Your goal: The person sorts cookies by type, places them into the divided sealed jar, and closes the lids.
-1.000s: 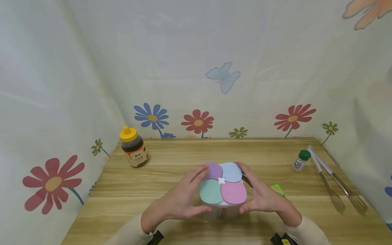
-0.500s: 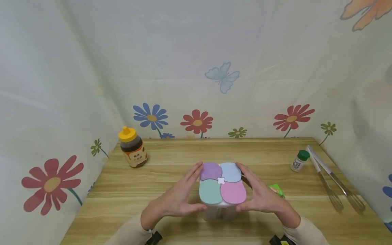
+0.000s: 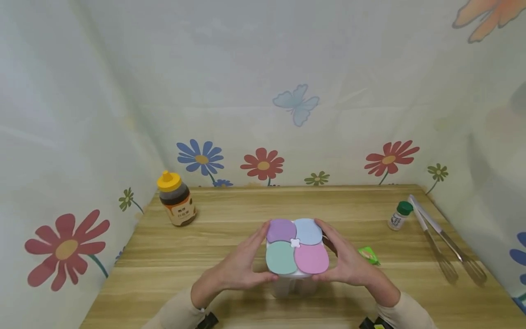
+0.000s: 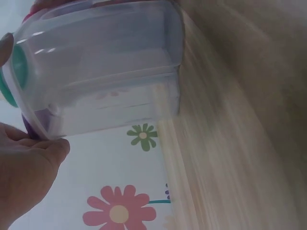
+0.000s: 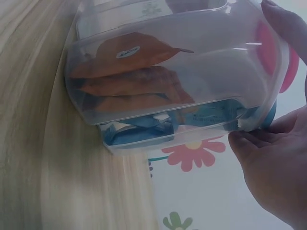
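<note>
A clear plastic storage box [image 3: 296, 287] stands on the table, topped by four petal lids in purple, light blue, green and pink [image 3: 311, 259]. My left hand [image 3: 242, 265] grips its left side near the top, thumb at the near corner and fingers at the far one. On the opposite side my right hand [image 3: 347, 262] holds the box the same way, its thumb below the pink lid. Through the wall in the right wrist view, orange-brown packets [image 5: 139, 55] lie stacked in one compartment. Blue packets [image 5: 144, 132] fill part of the compartment beside it.
A honey bottle [image 3: 179, 205] with a yellow cap stands at the back left. To the right are a small green-capped shaker [image 3: 400, 216] and long metal tongs [image 3: 439, 237]. A green packet [image 3: 369, 255] lies just beyond my right hand. Flowered cloth surrounds the table.
My left fingers have drawn back from over the purple lid to its edge. My right thumb has slid inward along the box front. The head view has shifted slightly; the box stays put.
</note>
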